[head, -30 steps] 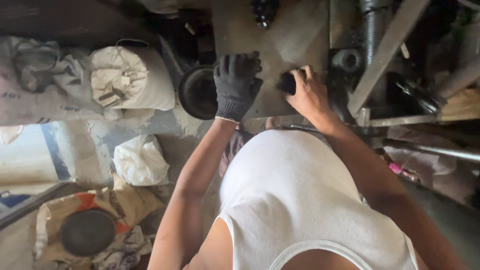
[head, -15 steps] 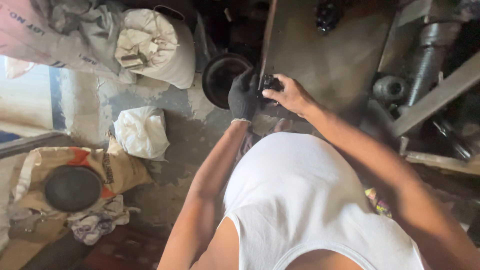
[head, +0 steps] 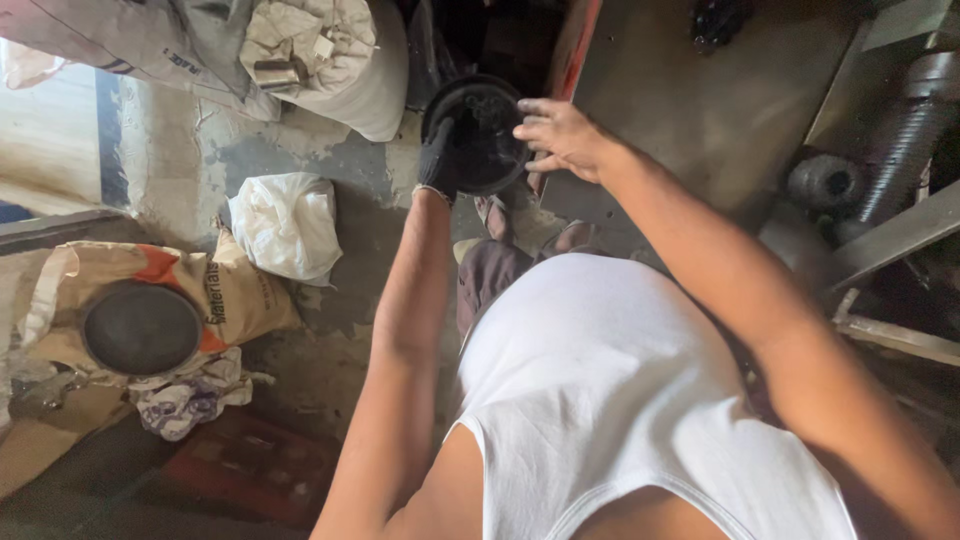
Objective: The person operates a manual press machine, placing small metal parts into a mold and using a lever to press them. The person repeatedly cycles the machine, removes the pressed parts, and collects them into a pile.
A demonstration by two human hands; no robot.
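My left hand (head: 440, 158), in a black glove, reaches into a round black bowl-like pan (head: 478, 132) that stands on the floor by the edge of a metal machine table; what the fingers hold is hidden. My bare right hand (head: 558, 136) hovers over the pan's right rim with its fingers spread, touching or nearly touching it. Dark lumpy material lies inside the pan. My white vest and both forearms fill the lower middle of the view.
A tied white sack (head: 325, 55) stands behind the pan, and a white plastic bag (head: 288, 222) lies on the concrete floor. A dark round dish (head: 141, 328) rests on a brown paper sack at left. A grey metal table (head: 720, 95) and steel bars are at right.
Both hands have come off the metal table and moved left and down to the black pan. The small dark object held a second ago is no longer visible in my right hand.
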